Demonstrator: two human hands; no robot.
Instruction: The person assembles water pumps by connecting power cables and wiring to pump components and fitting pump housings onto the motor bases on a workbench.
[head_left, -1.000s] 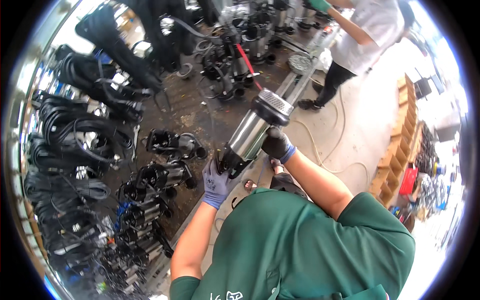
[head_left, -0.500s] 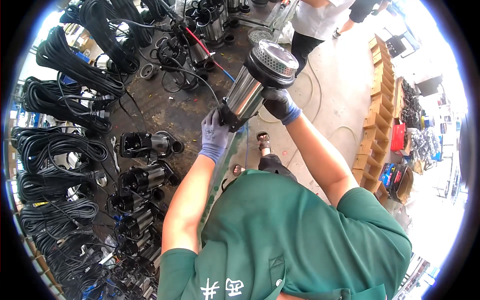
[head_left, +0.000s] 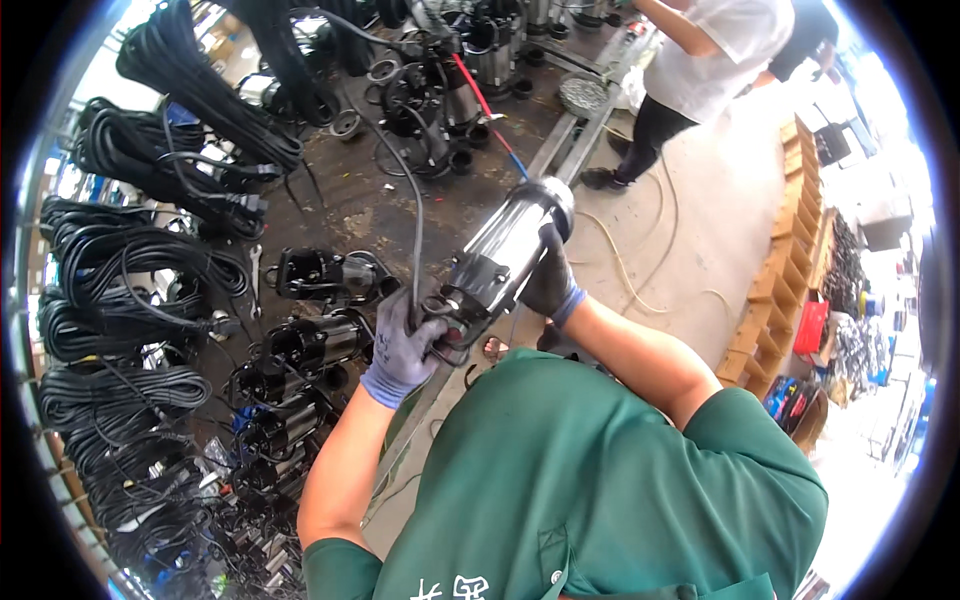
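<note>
A shiny steel submersible pump (head_left: 505, 238) is held aslant over the table's edge. Its black top end with the handle points toward me, and its other end points away to the upper right. My left hand (head_left: 400, 348), in a grey glove, is closed around the black handle end. A dark cable (head_left: 417, 215) runs from that end up across the table. My right hand (head_left: 550, 278), in a dark glove, grips the steel body from its right side near the far end; some of its fingers are hidden behind the pump.
More pumps (head_left: 335, 276) lie in a row on the dark table (head_left: 350, 225) at left. Coiled black cables (head_left: 150, 250) line its left side, near a wrench (head_left: 256, 282). Beyond, a person (head_left: 715, 60) stands by the table. Cardboard-coloured bins (head_left: 780, 270) and a hose (head_left: 618, 258) occupy the floor.
The pump has come lower and tipped, so its perforated end no longer faces up and its black handle end shows. My left hand has shifted its hold around that end.
</note>
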